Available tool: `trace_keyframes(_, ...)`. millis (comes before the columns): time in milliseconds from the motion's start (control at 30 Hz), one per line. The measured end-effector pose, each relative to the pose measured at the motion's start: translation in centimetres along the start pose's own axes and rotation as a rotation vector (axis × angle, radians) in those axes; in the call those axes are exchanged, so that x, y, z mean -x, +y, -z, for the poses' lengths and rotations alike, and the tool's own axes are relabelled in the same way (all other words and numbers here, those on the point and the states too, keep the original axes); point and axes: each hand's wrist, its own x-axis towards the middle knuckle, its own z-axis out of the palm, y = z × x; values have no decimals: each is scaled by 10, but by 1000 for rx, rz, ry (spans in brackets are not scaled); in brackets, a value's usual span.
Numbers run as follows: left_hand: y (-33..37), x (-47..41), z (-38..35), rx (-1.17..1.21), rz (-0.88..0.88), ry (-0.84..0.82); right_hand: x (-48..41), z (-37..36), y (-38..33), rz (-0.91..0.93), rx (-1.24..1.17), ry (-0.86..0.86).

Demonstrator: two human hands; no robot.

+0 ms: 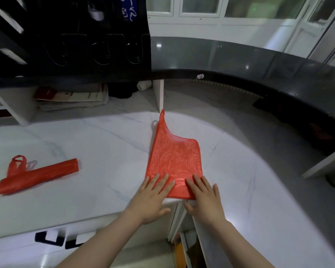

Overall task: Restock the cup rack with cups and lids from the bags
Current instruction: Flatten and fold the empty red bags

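Red bag [174,157]: spread flat on the white counter [97,144] and looking empty, its handle loop pointing away from the person.
Left hand [153,196]: palm down, fingers straight, pressing the bag's near left corner and gripping nothing.
Right hand [203,198]: same story, flat on the near right corner with fingers extended.
Step in hand: smoothing the emptied bag, I'd judge, ready for folding.
Doing it well: sweep from the near edge out toward the handle so trapped air escapes. Keep one palm anchoring (thin film likely slides on polished stone).
Second bag [39,175]: rolled into a strip, lying well apart to the left.
Cup rack [85,45]: black, up at the far left, and its slots are too dark to judge how stocked it is.
Surface: glossy, marble-look, brightly lit around the bag.
Room: a dark curved ledge [240,60] rings the counter, a stack of booklets [72,97] is tucked beneath it, and white-framed windows [201,6] sit beyond.
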Motion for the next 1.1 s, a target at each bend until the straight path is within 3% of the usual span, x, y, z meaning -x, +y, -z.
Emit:
trace_keyframes(133,-3,15,9,64,-102,156,19,-1,-5,50,-104,273)
trace_keyframes(200,-14,19,12,263,-73,218,24,5,-5,16,-198,308)
trace_keyframes(367,-27,27,13,756,296,333,22,29,2,-119,-587,332)
trace_keyframes(433,-25,25,14,825,400,374,16,32,7,-210,-657,313)
trace_keyframes(633,-15,12,13,806,582,429,1,22,12,-371,-629,299)
trace_keyframes(767,-10,11,15,555,529,402,1,17,8,-380,-498,325)
trace_keyframes(867,-6,7,14,281,382,384,6,14,2,-211,-203,336)
trace_keyframes(967,-2,2,8,124,133,196,7,10,1,77,25,150)
trace_keyframes(1033,-1,2,0,82,98,99,4,6,5,79,65,-32)
trace_keyframes(1100,-2,2,-4,86,105,74,-1,5,8,57,83,-104)
